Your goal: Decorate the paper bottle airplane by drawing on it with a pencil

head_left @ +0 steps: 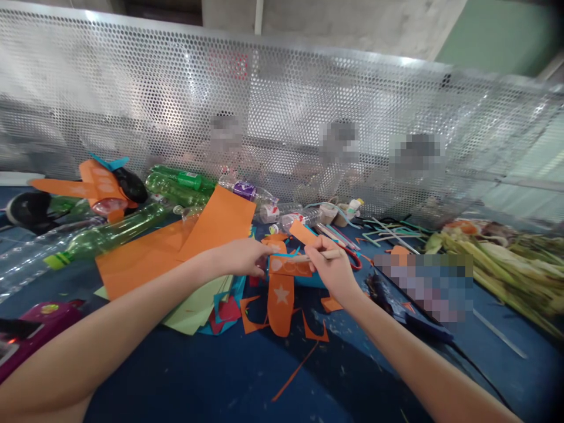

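A model aeroplane with an orange paper wing (281,320) that carries a pale star sits on the table in front of me. At its left end, my left hand (247,257) grips the body between thumb and fingers. My right hand (330,267) is closed round a slim, light-coloured pen (333,254), its tip over the orange body where pale oval outlines show. Blue paper edges stand up beside the pen tip. Orange paper offcuts (315,329) lie around the wing, and part of the plane's far side is hidden by my hands.
Orange sheets (145,258) and green paper (194,311) lie left, near plastic bottles (118,232) and another orange plane (99,183). A blue glue gun (418,326), a pixelated flat object (425,288) and dry husks (489,252) are right. A perforated metal screen (282,106) stands behind.
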